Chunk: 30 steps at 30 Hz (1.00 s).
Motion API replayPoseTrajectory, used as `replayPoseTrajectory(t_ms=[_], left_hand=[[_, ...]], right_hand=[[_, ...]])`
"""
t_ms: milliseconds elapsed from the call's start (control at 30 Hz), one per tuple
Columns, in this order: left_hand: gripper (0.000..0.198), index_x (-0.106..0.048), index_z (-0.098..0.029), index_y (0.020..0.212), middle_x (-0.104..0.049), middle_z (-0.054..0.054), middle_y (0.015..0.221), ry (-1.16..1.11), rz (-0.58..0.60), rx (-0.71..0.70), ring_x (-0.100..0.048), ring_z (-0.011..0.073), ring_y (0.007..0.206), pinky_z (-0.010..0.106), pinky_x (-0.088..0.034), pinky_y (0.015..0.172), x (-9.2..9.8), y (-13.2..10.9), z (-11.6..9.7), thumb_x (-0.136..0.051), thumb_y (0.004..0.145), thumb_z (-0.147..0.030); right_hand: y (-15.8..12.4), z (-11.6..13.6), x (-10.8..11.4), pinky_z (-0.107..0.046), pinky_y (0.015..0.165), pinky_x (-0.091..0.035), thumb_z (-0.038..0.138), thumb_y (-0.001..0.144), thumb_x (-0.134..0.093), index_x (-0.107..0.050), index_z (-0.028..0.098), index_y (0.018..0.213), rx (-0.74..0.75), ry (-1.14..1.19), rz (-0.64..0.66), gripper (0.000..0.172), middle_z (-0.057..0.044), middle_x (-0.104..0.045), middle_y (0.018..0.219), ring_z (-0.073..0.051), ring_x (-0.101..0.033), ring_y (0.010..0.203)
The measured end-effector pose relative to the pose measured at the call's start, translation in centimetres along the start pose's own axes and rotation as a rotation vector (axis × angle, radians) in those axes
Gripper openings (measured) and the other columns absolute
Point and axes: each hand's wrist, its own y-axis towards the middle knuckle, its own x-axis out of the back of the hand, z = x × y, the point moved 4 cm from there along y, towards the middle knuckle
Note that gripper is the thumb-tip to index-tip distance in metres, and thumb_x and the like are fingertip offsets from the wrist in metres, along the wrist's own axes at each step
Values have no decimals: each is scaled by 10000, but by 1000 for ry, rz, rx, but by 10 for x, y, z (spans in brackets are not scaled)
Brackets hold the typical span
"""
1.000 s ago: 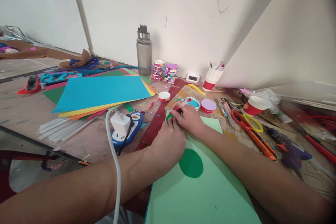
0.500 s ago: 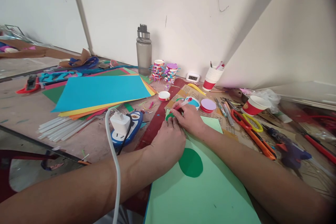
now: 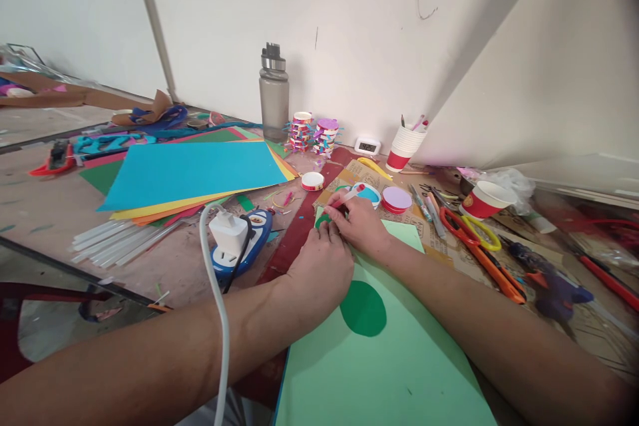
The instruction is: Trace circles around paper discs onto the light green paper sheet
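A pale green sheet of paper (image 3: pixel 394 373) lies in front of me, with a dark green paper oval (image 3: pixel 363 308) flat on it. Near the sheet's far end, my left hand (image 3: pixel 324 266) presses curled fingers down on a small dark green paper piece (image 3: pixel 323 220), which they partly cover. My right hand (image 3: pixel 362 223) is closed around a pen (image 3: pixel 349 196) with a red end, tilted over that piece. The pen's tip is hidden by my fingers. Both hands touch each other at the fingers.
Stacked coloured paper (image 3: pixel 200 173), clear sticks (image 3: pixel 124 243) and a power strip (image 3: pixel 257 239) with a white cable lie left. Behind stand a bottle (image 3: pixel 274 96) and paper cups (image 3: pixel 407 146). Orange-handled scissors (image 3: pixel 492 273) and a glue gun (image 3: pixel 552 289) lie right.
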Motion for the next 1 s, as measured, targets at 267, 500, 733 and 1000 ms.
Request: replayPoseTrajectory(t_ms=[267,500,733,1000], left_hand=[[401,-621,24,1260,-599,330,1274,9,-11,4,-582,406,1203,483,-489,911,0,-1,0,-461,913,-96],[371,-646,3,1221,-629,307,1234,-17,8,8,-593,386,1182,473,-487,919,3,0,1,-472,907,-92],[392,-633,8,1236,-611,310,1261,7,-17,7,-591,373,1187,466,-497,910,1,0,1,-462,893,-72],[378,-628,9,1220,-609,310,1259,22,-5,-5,-586,376,1180,462,-494,883,3,0,2,-451,895,-71]], right_hand=[[0,-2,1,-302,745,-435,205,913,-563,-589,202,843,-29,-14,-20,74,-40,-711,831,-181,-628,790],[0,-4,2,-296,740,-435,212,920,-561,-581,201,836,-45,-8,-7,87,-35,-711,821,-173,-634,769],[0,-5,5,-296,716,-425,215,918,-556,-593,196,840,-51,-8,-4,89,-36,-703,801,-166,-615,727],[-1,-8,7,-285,707,-414,215,907,-566,-601,190,848,-42,-34,-32,73,-30,-692,786,-166,-611,737]])
